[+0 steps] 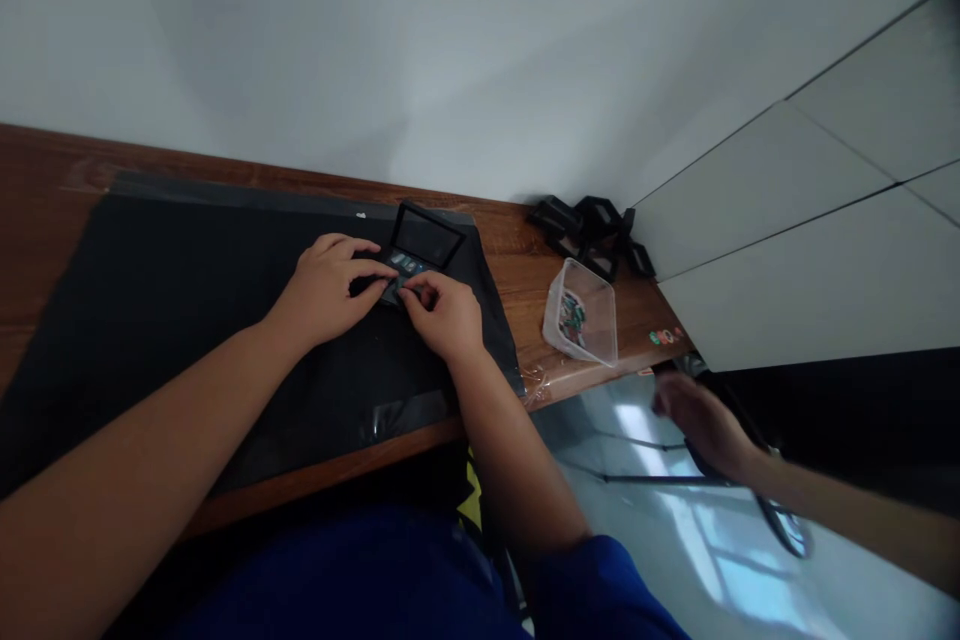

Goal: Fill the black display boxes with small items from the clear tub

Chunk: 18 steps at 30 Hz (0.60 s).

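Note:
A small black case (427,236) lies on the black mat with its framed lid raised. Several small pale and bluish pieces (405,262) sit in its lower part. My left hand (330,288) is at the case's left side, thumb and forefinger closed on its edge, the other fingers stretched over the mat. From the right, my right hand (448,312) reaches to the case's front part with thumb and forefinger pinched together. Whatever is between those fingertips is too small or hidden to make out.
The black mat (187,280) is taped to a wooden table (510,238). To the right stand a clear plastic tub (600,305) of small greenish pieces and several black cases (596,220) by the wall. Another person's blurred hand (701,420) extends in from the right.

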{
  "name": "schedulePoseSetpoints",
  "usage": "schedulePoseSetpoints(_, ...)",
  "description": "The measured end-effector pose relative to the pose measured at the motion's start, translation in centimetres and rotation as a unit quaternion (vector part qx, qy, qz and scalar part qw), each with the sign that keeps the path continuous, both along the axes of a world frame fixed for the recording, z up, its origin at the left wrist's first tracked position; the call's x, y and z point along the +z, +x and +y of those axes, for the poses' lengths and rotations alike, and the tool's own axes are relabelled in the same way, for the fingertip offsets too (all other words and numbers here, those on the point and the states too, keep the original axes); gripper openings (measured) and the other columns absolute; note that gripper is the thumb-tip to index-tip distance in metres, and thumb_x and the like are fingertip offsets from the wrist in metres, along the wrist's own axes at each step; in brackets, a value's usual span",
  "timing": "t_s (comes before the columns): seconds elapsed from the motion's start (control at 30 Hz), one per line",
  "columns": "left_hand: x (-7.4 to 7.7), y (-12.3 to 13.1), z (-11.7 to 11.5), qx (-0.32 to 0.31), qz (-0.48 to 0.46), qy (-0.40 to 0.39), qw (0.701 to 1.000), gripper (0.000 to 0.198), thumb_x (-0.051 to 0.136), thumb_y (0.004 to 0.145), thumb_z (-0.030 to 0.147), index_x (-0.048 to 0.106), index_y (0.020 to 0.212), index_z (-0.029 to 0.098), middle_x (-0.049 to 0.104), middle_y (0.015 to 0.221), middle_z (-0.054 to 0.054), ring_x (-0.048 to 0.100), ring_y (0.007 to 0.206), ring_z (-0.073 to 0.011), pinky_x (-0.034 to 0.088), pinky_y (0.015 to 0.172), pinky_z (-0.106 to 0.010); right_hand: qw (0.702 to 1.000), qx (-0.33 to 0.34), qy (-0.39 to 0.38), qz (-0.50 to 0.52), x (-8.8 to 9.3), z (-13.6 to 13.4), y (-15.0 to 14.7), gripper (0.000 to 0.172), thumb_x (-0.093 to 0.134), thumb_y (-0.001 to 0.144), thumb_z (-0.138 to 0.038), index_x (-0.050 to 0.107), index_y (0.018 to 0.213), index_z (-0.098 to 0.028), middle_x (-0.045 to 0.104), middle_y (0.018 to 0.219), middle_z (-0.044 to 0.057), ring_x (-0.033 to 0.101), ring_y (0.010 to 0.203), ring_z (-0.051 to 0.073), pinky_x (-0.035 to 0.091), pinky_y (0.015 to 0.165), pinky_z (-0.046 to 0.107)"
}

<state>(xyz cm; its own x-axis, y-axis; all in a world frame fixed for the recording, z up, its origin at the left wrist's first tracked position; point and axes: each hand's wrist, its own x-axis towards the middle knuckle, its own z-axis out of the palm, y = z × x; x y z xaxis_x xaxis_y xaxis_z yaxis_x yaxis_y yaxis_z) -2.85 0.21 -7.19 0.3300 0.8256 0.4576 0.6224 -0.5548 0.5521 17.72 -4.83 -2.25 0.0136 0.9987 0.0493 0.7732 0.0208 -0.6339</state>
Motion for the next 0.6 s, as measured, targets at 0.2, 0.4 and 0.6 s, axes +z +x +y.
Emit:
schedulePoseSetpoints(0.2, -0.1, 0.1, 0.0, 0.011, 0.000, 0.000, 1.000, 0.030, 0.065, 0.097, 0.041, 0.092, 0.107, 0.032, 0.081, 0.130, -0.011, 0.066, 0.128, -0.0408, 0.052, 0.110, -0.065, 1.000, -0.007, -0.003, -0.005, -0.2, 0.2, -0.4, 0.011, 0.079, 0.096, -0.037, 0.082, 0.096, -0.026, 0.068, 0.074, -0.004, 0.061, 0.069, 0.013, 0.035, 0.064, 0.029)
schedulePoseSetpoints(0.4, 1.0, 0.0, -0.2, 0.001, 0.035, -0.044, 0.998, 0.043, 0.059, 0.098, 0.045, 0.087, 0.125, 0.025, 0.081, 0.135, -0.013, 0.067, 0.132, -0.0391, 0.052, 0.116, -0.060, 0.999, -0.019, -0.016, -0.025, 0.3, 0.2, -1.0, 0.013, 0.077, 0.098, -0.040, 0.082, 0.098, -0.027, 0.069, 0.074, -0.005, 0.061, 0.070, 0.014, 0.035, 0.065, 0.028)
schedulePoseSetpoints(0.6, 1.5, -0.1, -0.3, 0.002, 0.037, -0.061, 0.997, 0.047, 0.056, 0.099, 0.048, 0.083, 0.126, 0.021, 0.082, 0.132, -0.015, 0.069, 0.131, -0.0404, 0.052, 0.116, -0.061, 1.000, 0.005, -0.009, 0.008, -0.6, 0.3, -0.5, 0.018, 0.079, 0.097, -0.044, 0.086, 0.100, -0.028, 0.071, 0.075, -0.004, 0.063, 0.071, 0.014, 0.037, 0.065, 0.027)
